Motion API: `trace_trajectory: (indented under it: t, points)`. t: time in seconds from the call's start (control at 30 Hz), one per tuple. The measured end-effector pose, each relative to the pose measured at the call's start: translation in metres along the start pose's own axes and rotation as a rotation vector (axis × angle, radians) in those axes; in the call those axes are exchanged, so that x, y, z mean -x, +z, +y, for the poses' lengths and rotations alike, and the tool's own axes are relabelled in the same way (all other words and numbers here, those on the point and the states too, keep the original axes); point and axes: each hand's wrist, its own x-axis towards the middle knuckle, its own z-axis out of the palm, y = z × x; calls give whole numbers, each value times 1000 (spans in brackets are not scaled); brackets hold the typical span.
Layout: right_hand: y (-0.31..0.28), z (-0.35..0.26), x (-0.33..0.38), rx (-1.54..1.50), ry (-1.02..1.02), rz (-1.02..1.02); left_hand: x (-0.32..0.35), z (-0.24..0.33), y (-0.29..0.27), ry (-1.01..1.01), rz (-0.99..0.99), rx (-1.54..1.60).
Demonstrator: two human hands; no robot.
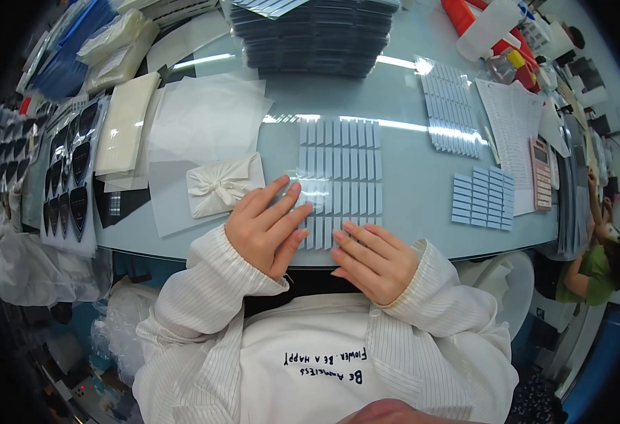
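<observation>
In front of me on the glass-topped table lies a sheet of small grey-blue rectangular pieces (345, 159), set in several even rows. My left hand (265, 225) rests at the sheet's left edge, its fingers stretched out and slightly apart. At the lower right part of the sheet lies my right hand (375, 260), with its fingers extended flat over the bottom row. Neither hand grips anything. Beside my left hand is a white cloth pouch tied in a knot (223, 185), lying on translucent white sheets (172, 212).
A tall stack of similar sheets (313, 42) stands at the back. To the right lie two more sheets of pieces (451, 106), a pink calculator (540, 173) and printed paper (508, 131). Dark teardrop-shaped pieces (78, 205) on a backing lie left. Another person (599, 268) is at far right.
</observation>
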Motion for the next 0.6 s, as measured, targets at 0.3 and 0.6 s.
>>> trace_trajectory:
  t: [0.3, 0.6]
  points:
    - [-18, 7, -25, 190, -90, -63, 2, -3, 4, -24, 47, 45]
    - [-28, 5, -33, 359, -363, -58, 5, -5, 2, -43, 52, 91]
